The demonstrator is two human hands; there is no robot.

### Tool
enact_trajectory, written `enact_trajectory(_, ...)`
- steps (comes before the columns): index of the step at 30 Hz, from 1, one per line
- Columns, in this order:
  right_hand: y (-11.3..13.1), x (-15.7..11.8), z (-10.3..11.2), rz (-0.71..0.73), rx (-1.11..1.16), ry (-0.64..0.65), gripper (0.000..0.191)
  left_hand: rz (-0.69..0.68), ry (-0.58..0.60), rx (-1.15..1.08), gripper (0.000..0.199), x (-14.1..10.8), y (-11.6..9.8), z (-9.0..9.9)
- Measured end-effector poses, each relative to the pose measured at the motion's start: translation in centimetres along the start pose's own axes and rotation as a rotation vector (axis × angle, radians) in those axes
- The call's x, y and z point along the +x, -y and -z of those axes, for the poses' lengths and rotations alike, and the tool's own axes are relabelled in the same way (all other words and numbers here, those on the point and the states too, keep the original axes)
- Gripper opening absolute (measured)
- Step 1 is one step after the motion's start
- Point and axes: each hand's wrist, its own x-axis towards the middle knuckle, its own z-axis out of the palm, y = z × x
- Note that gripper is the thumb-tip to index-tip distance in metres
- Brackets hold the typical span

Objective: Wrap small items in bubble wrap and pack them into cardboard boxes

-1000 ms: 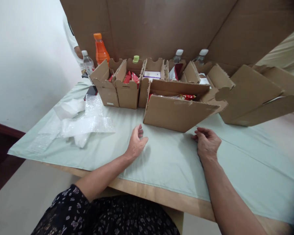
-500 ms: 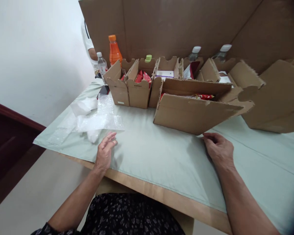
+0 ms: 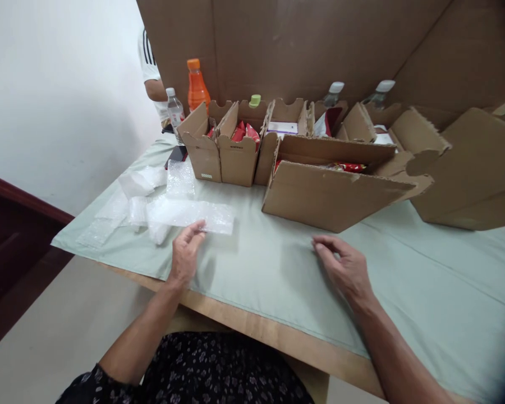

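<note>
My left hand point(image 3: 186, 252) pinches the near edge of a strip of clear bubble wrap point(image 3: 216, 216), which stretches to the right past the fingertips. More loose pieces of bubble wrap point(image 3: 113, 210) lie behind and to the left of that hand on the pale green tablecloth point(image 3: 252, 264). Over the cloth to the right, my right hand point(image 3: 343, 264) is half curled, with a gap between thumb and forefinger and nothing visible in it. The nearest thing to it is an open cardboard box point(image 3: 311, 193) holding red packets, just beyond and apart from the fingers.
Several small cardboard boxes point(image 3: 238, 163) with packets stand in a row behind. An orange drink bottle point(image 3: 197, 87) and a clear bottle point(image 3: 175, 109) stand back left, near a dark phone-like object point(image 3: 175, 156). A tall cardboard panel point(image 3: 278, 45) rises behind; a person's sleeve point(image 3: 148, 59) shows beside it.
The bubble wrap strip has shifted right, with my left hand now gripping its edge. My right hand has moved left, away from the cardboard box's lower corner.
</note>
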Motion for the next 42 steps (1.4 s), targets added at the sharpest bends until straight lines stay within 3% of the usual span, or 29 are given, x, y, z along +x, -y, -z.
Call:
enact_trajectory(4, 2.7, 2.5, -2.0, 0.118, 0.070, 0.078, 0.036, 0.056, 0.231, 0.041, 0.036, -4.7, -1.1, -1.4)
enact_trajectory(7, 3.2, 3.1, -2.7, 0.034, 0.177, 0.213, 0.042, 0.153, 0.426, 0.044, 0.040, -7.4, -1.0, -2.7)
enact_trajectory(10, 3.0, 1.9, -3.0, -0.054, 0.264, 0.422, 0.044, 0.198, 0.542, 0.058, 0.044, -8.7, -0.1, -3.6)
enact_trajectory(18, 3.2, -0.4, -3.5, -0.146, 0.342, 0.591, 0.047, 0.203, 0.703, 0.089, 0.041, -8.9, -0.1, -5.1)
enact_trajectory(29, 3.6, -0.1, -1.5, -0.145, 0.188, 0.672, 0.053, 0.123, 0.683, 0.152, 0.042, -10.1, 0.3, -6.0)
enact_trajectory(33, 3.5, -0.2, -1.9, -0.120, 0.159, 0.628, 0.047, 0.108, 0.710, 0.175, 0.043, -10.3, -0.2, -6.2)
enact_trajectory(38, 3.5, -0.5, -2.0, 0.072, 0.014, 0.359, 0.026, 0.227, 0.942, 0.219, 0.041, -8.8, -2.4, -4.7)
enact_trajectory(42, 4.2, -0.7, -1.5, 0.209, 0.017, 0.228, 0.019, 0.110, 0.939, 0.277, 0.039, -6.9, -4.6, -3.3)
